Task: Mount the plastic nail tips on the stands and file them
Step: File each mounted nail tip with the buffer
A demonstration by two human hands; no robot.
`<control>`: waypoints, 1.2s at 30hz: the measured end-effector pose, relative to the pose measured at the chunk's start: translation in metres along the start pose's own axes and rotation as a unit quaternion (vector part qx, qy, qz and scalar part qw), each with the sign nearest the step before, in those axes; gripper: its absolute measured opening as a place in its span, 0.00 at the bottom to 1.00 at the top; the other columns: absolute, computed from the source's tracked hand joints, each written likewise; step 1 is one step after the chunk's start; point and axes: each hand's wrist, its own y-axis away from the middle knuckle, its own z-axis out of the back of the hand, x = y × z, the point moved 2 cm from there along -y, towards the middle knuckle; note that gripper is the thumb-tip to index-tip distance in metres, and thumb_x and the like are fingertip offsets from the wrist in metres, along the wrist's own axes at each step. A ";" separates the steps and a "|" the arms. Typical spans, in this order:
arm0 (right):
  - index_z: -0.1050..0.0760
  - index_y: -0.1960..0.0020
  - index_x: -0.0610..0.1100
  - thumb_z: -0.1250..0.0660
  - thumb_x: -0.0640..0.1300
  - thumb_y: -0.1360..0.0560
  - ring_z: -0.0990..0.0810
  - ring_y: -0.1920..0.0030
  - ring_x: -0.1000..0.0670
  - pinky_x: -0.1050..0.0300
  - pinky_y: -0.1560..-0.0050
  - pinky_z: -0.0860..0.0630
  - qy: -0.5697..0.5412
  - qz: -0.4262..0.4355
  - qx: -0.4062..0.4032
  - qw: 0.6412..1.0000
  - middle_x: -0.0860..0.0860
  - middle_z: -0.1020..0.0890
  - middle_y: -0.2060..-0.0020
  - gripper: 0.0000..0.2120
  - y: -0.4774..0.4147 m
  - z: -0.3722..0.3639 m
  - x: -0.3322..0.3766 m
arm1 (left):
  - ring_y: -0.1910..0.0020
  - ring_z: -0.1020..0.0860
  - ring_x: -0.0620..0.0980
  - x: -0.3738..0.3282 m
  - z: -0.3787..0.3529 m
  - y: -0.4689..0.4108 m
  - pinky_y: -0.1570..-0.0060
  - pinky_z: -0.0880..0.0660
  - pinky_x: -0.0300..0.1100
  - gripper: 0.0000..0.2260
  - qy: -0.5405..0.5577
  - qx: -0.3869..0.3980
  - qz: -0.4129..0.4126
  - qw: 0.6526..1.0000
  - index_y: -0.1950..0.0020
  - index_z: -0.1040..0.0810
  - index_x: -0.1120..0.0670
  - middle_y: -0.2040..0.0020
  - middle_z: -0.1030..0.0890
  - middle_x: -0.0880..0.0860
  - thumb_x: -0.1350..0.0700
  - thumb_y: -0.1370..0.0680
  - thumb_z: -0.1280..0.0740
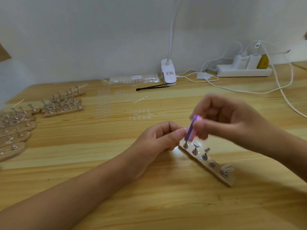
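Our left hand (159, 138) pinches the top of the end peg (185, 144) of the wooden stand (214, 170) on the surface (149, 201), our right hand (229, 118) grips the purple file (191, 128) against it, so we should rub softly and hold steady.
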 end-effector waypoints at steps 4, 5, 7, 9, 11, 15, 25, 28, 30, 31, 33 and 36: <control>0.26 0.52 0.40 0.29 0.43 0.25 0.19 0.65 0.53 0.63 0.61 0.21 0.041 0.044 -0.095 0.994 0.48 0.17 0.63 0.08 0.000 0.014 0.006 | 0.62 0.26 0.38 0.000 0.000 0.000 0.50 0.28 0.36 0.06 0.001 0.001 0.007 1.000 0.59 0.18 0.41 0.65 0.21 0.39 0.42 0.29 0.32; 0.25 0.52 0.41 0.28 0.43 0.25 0.19 0.65 0.53 0.63 0.62 0.21 0.058 0.041 -0.036 0.997 0.49 0.17 0.62 0.08 0.001 0.012 0.006 | 0.62 0.27 0.39 0.000 0.001 0.001 0.51 0.28 0.35 0.06 0.004 -0.002 0.008 1.000 0.58 0.18 0.42 0.64 0.21 0.39 0.42 0.29 0.32; 0.24 0.52 0.41 0.29 0.45 0.26 0.17 0.63 0.52 0.62 0.61 0.21 0.096 0.029 0.053 0.994 0.49 0.16 0.61 0.08 0.003 0.001 0.005 | 0.63 0.27 0.39 -0.001 0.000 0.001 0.55 0.29 0.32 0.06 0.008 0.002 0.003 1.000 0.58 0.19 0.43 0.64 0.22 0.40 0.44 0.28 0.32; 0.23 0.51 0.40 0.29 0.46 0.27 0.17 0.63 0.51 0.61 0.60 0.20 0.094 0.045 0.001 0.995 0.47 0.16 0.60 0.10 0.002 -0.002 0.004 | 0.62 0.26 0.38 -0.002 -0.001 0.002 0.57 0.29 0.30 0.04 0.005 0.014 -0.005 1.000 0.59 0.19 0.43 0.64 0.22 0.40 0.45 0.27 0.32; 0.25 0.51 0.41 0.30 0.44 0.26 0.19 0.65 0.52 0.63 0.61 0.21 0.055 0.065 -0.101 0.991 0.46 0.17 0.61 0.08 0.001 0.006 0.006 | 0.56 0.22 0.38 -0.002 -0.002 0.002 0.54 0.28 0.29 0.03 0.002 0.016 -0.003 1.000 0.59 0.19 0.42 0.64 0.20 0.39 0.46 0.28 0.32; 0.23 0.52 0.43 0.29 0.44 0.25 0.20 0.66 0.54 0.63 0.65 0.22 0.063 0.019 0.043 0.997 0.48 0.17 0.63 0.06 0.002 0.009 0.005 | 0.57 0.22 0.35 -0.001 -0.003 0.003 0.55 0.29 0.27 0.02 -0.008 0.015 -0.002 1.000 0.54 0.21 0.47 0.63 0.20 0.38 0.51 0.24 0.33; 0.24 0.51 0.42 0.28 0.45 0.25 0.19 0.65 0.55 0.65 0.64 0.24 0.046 -0.005 0.097 0.994 0.49 0.17 0.64 0.08 0.001 0.014 0.005 | 0.60 0.22 0.35 -0.004 -0.005 0.003 0.56 0.28 0.27 0.06 0.014 0.010 0.003 1.000 0.59 0.19 0.44 0.56 0.17 0.42 0.54 0.25 0.31; 0.25 0.47 0.46 0.28 0.47 0.25 0.18 0.64 0.52 0.63 0.63 0.23 0.058 -0.005 0.113 0.992 0.47 0.17 0.63 0.09 0.000 -0.001 -0.002 | 0.61 0.22 0.35 -0.005 -0.006 0.004 0.57 0.29 0.27 0.02 0.003 0.015 0.003 1.000 0.57 0.21 0.47 0.61 0.19 0.41 0.55 0.24 0.32; 0.27 0.47 0.46 0.28 0.48 0.26 0.21 0.67 0.55 0.65 0.66 0.25 0.018 0.030 -0.034 0.999 0.48 0.18 0.65 0.12 -0.004 0.008 -0.001 | 0.56 0.20 0.36 -0.004 -0.005 0.004 0.54 0.27 0.28 0.01 -0.004 0.018 0.011 1.000 0.55 0.21 0.49 0.57 0.17 0.41 0.55 0.25 0.32; 0.27 0.49 0.47 0.27 0.50 0.27 0.23 0.68 0.55 0.65 0.67 0.26 0.011 0.040 -0.078 0.996 0.49 0.19 0.66 0.12 -0.005 0.015 0.002 | 0.53 0.20 0.37 -0.003 -0.005 0.004 0.52 0.27 0.28 0.02 -0.005 0.018 0.014 1.000 0.55 0.21 0.48 0.54 0.16 0.42 0.55 0.25 0.32; 0.26 0.52 0.48 0.27 0.53 0.28 0.23 0.68 0.54 0.64 0.68 0.26 0.015 0.035 -0.032 0.999 0.50 0.19 0.66 0.13 -0.004 0.024 0.004 | 0.51 0.20 0.37 -0.003 -0.005 0.004 0.52 0.27 0.28 0.03 -0.002 0.015 0.015 1.000 0.57 0.19 0.46 0.53 0.16 0.43 0.54 0.26 0.31; 0.25 0.51 0.46 0.28 0.51 0.25 0.19 0.64 0.51 0.61 0.63 0.22 0.019 0.001 0.128 0.992 0.47 0.17 0.63 0.10 0.002 0.008 -0.001 | 0.55 0.21 0.39 -0.005 -0.007 0.004 0.53 0.27 0.29 0.01 -0.015 0.014 0.009 1.000 0.56 0.20 0.47 0.56 0.17 0.45 0.52 0.26 0.30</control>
